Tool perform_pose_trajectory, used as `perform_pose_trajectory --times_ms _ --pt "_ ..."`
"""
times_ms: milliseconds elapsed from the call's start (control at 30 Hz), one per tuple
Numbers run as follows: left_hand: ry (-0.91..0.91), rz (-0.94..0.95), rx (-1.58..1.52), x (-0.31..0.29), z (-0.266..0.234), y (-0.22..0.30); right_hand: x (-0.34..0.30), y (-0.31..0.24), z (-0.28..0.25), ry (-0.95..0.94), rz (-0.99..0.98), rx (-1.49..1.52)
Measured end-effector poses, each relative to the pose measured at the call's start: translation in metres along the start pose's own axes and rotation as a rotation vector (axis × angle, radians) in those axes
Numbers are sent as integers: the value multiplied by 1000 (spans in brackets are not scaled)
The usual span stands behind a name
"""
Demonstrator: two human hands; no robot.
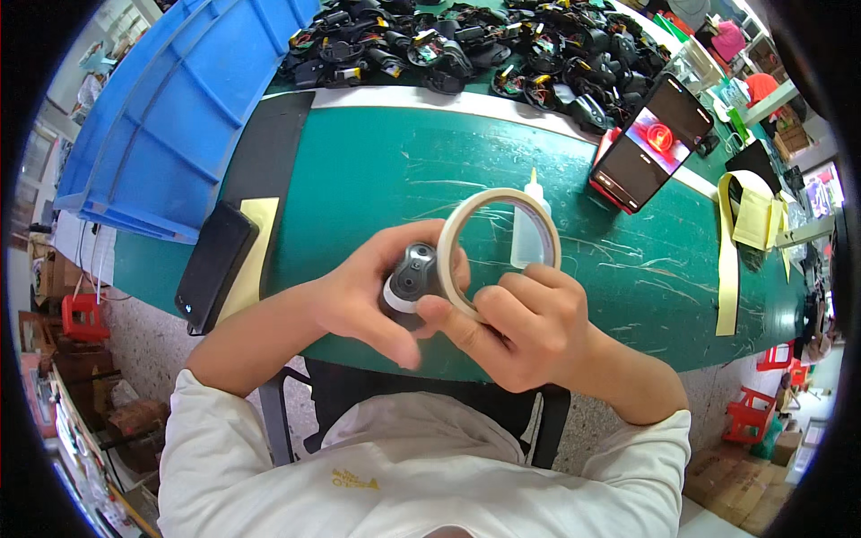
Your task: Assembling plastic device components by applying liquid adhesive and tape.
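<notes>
Left hand (363,296) wrapped around a small grey-and-black device (411,280) with a white band at its lower end; fingers closed on it from the left and under, thumb below. Device long axis runs roughly bottom-left to upper-right, dark rounded face toward the camera, white-ringed end pointing down toward the person. Right hand (525,323) closed on a roll of cream masking tape (496,247), pinched at its lower rim between thumb and fingers. Roll stands on edge, open centre facing the camera and slightly left, its left rim touching the device. Both held just above the near edge of the green surface (377,170), in front of the chest. Through the roll's hole: a small clear squeeze bottle (529,229) with a pointed white nozzle, upright on the surface. Left of the hands: a black phone (215,264) lying face down on a pale yellow sheet (247,260), long axis tilted slightly right of vertical. Far left: blue plastic crate (170,108), tipped on its side. Back edge: heap of black electronic parts with coloured wires (475,45), behind a white strip. Upper right: a second phone (653,143), propped up, screen lit with a red shape. Right: yellow paper strips (728,269) hanging along the surface, one long and narrow. Red plastic stools on the floor at both sides.
</notes>
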State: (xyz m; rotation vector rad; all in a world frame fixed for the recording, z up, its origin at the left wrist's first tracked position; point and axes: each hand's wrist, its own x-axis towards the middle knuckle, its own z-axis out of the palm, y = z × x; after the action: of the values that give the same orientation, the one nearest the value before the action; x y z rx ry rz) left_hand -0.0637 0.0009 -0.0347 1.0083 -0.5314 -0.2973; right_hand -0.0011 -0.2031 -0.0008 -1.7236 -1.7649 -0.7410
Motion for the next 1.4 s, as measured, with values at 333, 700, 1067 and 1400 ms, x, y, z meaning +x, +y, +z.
perform_pose_trajectory --times_ms 333,700,1067,1400 --pt "399 -101 485 -3 9 5 -4 4 3 -127 58 -155" --pt "367 -150 122 3 5 -2 -7 19 1 -64 -14 -253" --pt "419 -86 253 6 15 3 -4 18 -8 -70 -15 -303" --pt "407 -67 23 3 16 1 0 18 -5 -23 -84 -381"
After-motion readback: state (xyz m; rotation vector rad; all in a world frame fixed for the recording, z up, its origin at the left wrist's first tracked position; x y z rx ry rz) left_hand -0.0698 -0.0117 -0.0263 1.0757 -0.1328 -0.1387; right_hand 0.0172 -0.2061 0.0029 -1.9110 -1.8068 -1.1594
